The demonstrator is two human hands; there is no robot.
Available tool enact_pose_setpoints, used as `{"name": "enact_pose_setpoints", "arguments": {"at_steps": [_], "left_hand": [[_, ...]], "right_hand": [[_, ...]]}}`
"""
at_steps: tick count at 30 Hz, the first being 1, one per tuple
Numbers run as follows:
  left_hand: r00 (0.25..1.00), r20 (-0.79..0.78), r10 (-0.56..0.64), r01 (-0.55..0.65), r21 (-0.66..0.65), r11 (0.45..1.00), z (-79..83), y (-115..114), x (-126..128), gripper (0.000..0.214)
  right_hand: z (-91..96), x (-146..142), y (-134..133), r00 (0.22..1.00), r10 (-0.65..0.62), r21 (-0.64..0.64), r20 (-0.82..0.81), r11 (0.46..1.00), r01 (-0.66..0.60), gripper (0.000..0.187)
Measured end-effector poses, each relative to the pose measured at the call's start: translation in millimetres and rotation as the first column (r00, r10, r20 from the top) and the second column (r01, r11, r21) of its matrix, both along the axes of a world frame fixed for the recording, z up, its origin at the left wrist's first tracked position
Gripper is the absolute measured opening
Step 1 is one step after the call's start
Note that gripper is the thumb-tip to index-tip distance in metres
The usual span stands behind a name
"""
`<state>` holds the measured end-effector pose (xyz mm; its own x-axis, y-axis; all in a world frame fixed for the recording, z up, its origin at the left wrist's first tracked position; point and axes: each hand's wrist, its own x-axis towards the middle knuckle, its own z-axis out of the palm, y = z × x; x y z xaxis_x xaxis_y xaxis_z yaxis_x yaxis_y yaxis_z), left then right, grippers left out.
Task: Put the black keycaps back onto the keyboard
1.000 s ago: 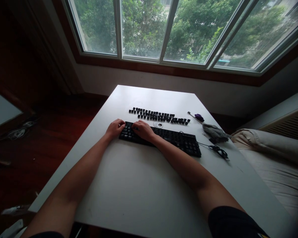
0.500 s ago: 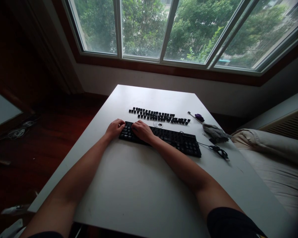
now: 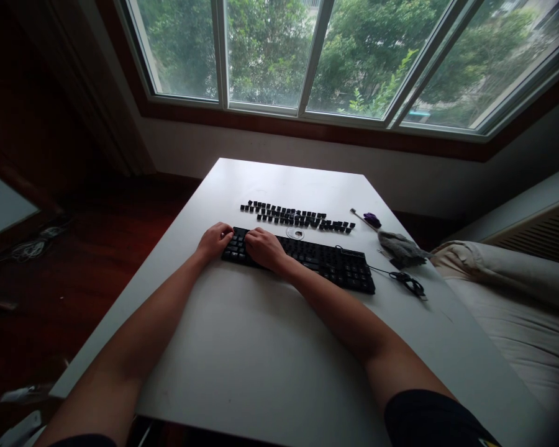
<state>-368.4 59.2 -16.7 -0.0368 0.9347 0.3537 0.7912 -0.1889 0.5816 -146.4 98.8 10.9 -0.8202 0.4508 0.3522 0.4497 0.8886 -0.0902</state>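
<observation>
A black keyboard (image 3: 326,261) lies across the middle of a white table (image 3: 261,360). My left hand (image 3: 214,241) sits at the keyboard's left end, fingers curled against its edge. My right hand (image 3: 264,247) rests on the left part of the keys with its fingers bent down and close together; what is under the fingertips is hidden. Just behind the keyboard, several loose black keycaps (image 3: 298,218) are laid out in rows.
A small clear round piece (image 3: 295,233) lies between the keycaps and the keyboard. At the right are a purple-tipped tool (image 3: 371,219), a grey cloth (image 3: 403,247) and a coiled black cable (image 3: 410,284). A pale cushion (image 3: 517,298) adjoins the table's right side. Windows stand behind.
My right hand has crept slightly to the left over the keys. My left hand has stayed at the keyboard's left end. The view has barely shifted.
</observation>
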Motion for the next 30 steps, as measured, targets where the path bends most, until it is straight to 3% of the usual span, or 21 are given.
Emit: {"name": "enact_pose_setpoints", "arguments": {"at_steps": [4,8,11,14,20,30], "left_hand": [[1.0,-0.002,-0.002,0.002,0.019,1.0,-0.6,0,0,0.017],[1.0,0.0,-0.007,0.007,0.023,1.0,0.6,-1,0,0.018],[1.0,0.004,-0.008,0.008,0.02,1.0,1.3,-1,-1,0.018],[1.0,0.016,-0.01,0.01,0.016,1.0,0.9,0,-1,0.018],[0.999,0.028,-0.024,0.024,0.02,1.0,-0.1,1,-2,0.018],[1.0,0.018,-0.019,0.019,-0.003,1.0,0.8,1,-3,0.017]], "right_hand": [[-2.8,0,-4,1.0,-0.022,-0.033,-0.013,0.999,0.022,0.016],[-4.6,5,4,0.992,-0.021,-0.126,-0.127,0.992,0.005,0.018],[-4.2,13,25,0.975,-0.072,-0.162,-0.212,0.986,0.038,0.017],[-3.1,22,55,0.95,-0.197,-0.137,-0.243,0.976,0.168,0.013],[-2.2,26,103,0.934,-0.333,-0.074,-0.126,0.942,0.326,0.016],[-5.0,-4,119,0.977,-0.203,0.02,0.061,0.979,0.202,0.02]]}}
